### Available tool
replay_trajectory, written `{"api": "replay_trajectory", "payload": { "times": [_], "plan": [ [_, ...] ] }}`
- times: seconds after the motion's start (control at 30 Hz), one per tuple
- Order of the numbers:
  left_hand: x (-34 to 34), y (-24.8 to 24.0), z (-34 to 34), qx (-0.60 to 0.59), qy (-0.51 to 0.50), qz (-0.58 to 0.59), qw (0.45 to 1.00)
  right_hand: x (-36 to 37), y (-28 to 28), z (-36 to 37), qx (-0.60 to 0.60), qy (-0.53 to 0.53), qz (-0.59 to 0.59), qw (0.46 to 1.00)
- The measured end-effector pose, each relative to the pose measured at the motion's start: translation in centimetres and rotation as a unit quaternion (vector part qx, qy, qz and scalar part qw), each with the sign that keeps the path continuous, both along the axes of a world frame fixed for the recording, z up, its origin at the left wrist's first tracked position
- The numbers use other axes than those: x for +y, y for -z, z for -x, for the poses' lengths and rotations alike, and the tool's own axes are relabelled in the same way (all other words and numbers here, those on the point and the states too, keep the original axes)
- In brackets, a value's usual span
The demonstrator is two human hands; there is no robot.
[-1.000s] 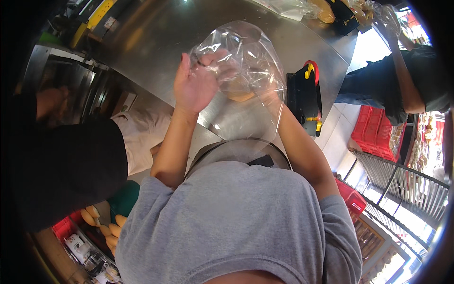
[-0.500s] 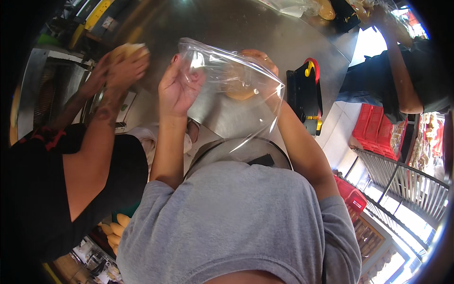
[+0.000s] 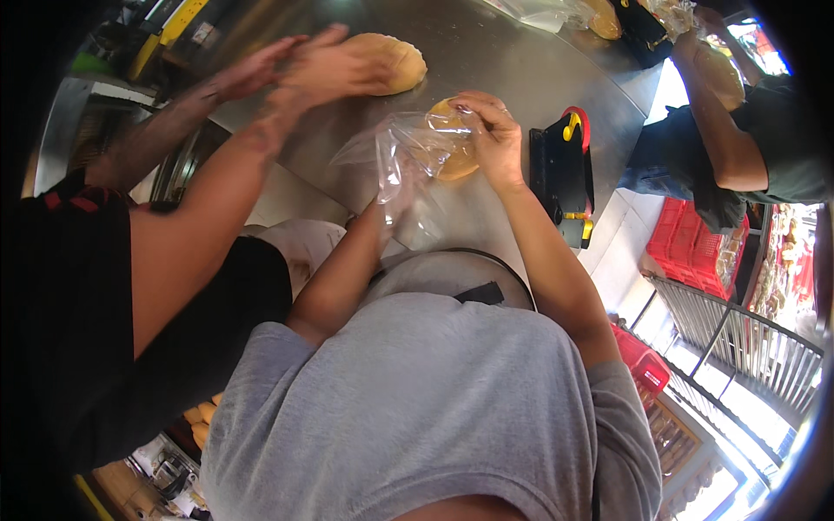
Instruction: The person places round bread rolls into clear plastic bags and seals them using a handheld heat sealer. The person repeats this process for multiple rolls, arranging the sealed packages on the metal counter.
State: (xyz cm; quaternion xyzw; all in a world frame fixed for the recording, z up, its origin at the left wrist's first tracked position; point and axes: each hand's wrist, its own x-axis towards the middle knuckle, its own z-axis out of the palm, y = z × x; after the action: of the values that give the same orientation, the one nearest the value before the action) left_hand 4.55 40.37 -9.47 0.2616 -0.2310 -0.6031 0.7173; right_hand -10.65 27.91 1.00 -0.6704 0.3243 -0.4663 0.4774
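A clear plastic bag (image 3: 398, 165) hangs crumpled between my hands, partly over a round bread loaf (image 3: 456, 143). My right hand (image 3: 497, 135) pinches the bag at the loaf's right edge, fingers pressed together. Behind the bag's folds is my left hand (image 3: 405, 184), blurred by the film and motion, so its fingers do not show clearly. Just beyond, another person's hand (image 3: 339, 69) lies on a second loaf (image 3: 401, 66) on the metal table.
The metal table (image 3: 521, 65) spreads ahead. A black device with a red and yellow handle (image 3: 563, 169) stands by my right forearm. At far right, another person (image 3: 725, 148) holds a bagged loaf. Red crates (image 3: 691, 243) stand below. A co-worker's arm (image 3: 195, 234) reaches in from the left.
My left hand has moved right, bringing the stretched bag down into folds at the loaf. The co-worker's hands and loaf have shifted right onto the table.
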Motion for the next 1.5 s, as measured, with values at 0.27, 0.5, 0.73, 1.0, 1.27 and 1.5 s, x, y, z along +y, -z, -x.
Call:
{"api": "replay_trajectory", "payload": {
  "times": [0.27,0.5,0.73,1.0,1.27,1.5],
  "plan": [
    [-5.3,1.1,0.5,0.023,-0.035,-0.196,0.98,0.5,0.8,2.1,-0.206,0.075,-0.24,0.946],
    [-7.2,2.7,0.7,-0.175,-0.134,-0.245,0.944,0.2,9.1,3.5,-0.258,0.112,-0.455,0.845],
    [-6.8,-1.9,2.3,-0.082,-0.061,-0.221,0.97,0.2,8.1,3.8,-0.269,0.032,-0.49,0.829],
    [-7.5,-2.0,3.6,-0.029,-0.124,-0.202,0.971,0.0,9.2,2.4,-0.349,0.053,-0.451,0.82],
    [-6.8,-3.4,2.9,0.148,-0.051,-0.068,0.985,-0.5,7.1,3.0,-0.342,0.003,-0.389,0.855],
    [-9.1,-13.5,1.2,-0.284,0.164,-0.044,0.944,-3.3,-8.8,2.7,-0.173,-0.033,-0.183,0.967]
  ]
}}
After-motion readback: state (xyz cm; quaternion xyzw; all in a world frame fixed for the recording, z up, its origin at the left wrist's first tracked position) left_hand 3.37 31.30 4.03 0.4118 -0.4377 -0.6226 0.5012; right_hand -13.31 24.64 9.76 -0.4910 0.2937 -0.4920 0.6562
